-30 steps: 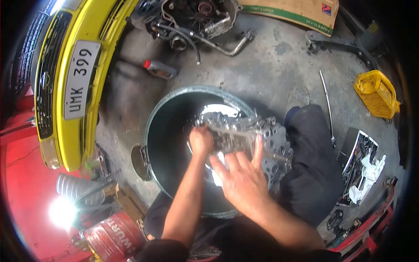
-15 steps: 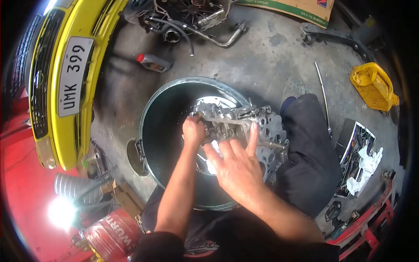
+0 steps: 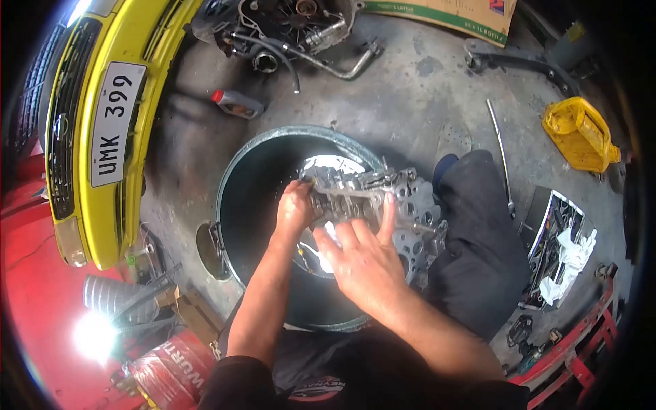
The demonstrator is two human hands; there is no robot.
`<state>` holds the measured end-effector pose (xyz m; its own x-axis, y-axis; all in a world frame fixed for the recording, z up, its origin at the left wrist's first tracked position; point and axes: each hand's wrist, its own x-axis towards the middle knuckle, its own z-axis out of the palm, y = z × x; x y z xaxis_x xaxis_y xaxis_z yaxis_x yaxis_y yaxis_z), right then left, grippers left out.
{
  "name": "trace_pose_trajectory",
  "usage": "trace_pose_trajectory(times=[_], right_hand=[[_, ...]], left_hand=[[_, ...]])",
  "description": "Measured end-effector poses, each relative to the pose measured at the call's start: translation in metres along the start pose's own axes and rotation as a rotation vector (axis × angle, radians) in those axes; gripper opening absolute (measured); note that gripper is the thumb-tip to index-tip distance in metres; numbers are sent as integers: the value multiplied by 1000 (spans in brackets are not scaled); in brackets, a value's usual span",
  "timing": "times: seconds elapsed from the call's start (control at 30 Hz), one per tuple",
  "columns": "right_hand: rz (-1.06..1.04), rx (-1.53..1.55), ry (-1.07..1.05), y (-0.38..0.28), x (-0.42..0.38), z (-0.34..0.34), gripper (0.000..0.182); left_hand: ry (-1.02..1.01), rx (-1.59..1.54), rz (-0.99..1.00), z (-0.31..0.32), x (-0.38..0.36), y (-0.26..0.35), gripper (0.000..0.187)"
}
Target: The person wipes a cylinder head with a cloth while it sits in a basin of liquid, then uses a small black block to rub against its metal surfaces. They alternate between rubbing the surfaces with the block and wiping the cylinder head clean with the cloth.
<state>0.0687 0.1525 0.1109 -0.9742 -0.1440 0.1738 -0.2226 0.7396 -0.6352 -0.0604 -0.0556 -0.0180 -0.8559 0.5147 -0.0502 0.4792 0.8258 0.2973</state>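
A metal engine part (image 3: 355, 198) with shafts and a round-holed face is held over the mouth of a dark round drum (image 3: 236, 171). My left hand (image 3: 294, 208) is closed round its left end. My right hand (image 3: 362, 256) lies along its near side, the index finger stretched up against the metal and the other fingers bent at its lower edge. The holed face is turned right, beside my dark-trousered leg (image 3: 475, 239). White shapes and a thin curved line show inside the drum below the part.
A yellow car bumper (image 3: 102, 137) stands left, a red-capped bottle (image 3: 237, 104) near it. Engine parts (image 3: 294, 34) lie at the top. On the right are a long metal bar (image 3: 501, 154), a yellow container (image 3: 581, 137), a tool tray (image 3: 555, 239) and a red frame (image 3: 581, 342).
My left hand has shifted slightly left and down on the part's end. The part has barely moved, and the view has shifted a little.
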Motion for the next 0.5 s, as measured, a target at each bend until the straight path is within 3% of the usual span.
trace_pose_trajectory(times=[0.13, 0.27, 0.3, 0.4, 0.5], right_hand=[[11, -28, -51, 4, 5, -1, 35], [19, -5, 38, 3, 12, -2, 24], [19, -4, 93, 2, 11, 1, 25], [-52, 76, 253, -6, 12, -1, 27], [-98, 353, 295, -11, 16, 10, 26]], left_hand=[[97, -150, 19, -4, 0, 17, 27], [-48, 86, -174, -1, -16, -22, 28], [185, 73, -187, -5, -20, -16, 22], [445, -387, -662, -40, -47, 21, 19], [537, -1092, -810, -62, -84, 43, 18]])
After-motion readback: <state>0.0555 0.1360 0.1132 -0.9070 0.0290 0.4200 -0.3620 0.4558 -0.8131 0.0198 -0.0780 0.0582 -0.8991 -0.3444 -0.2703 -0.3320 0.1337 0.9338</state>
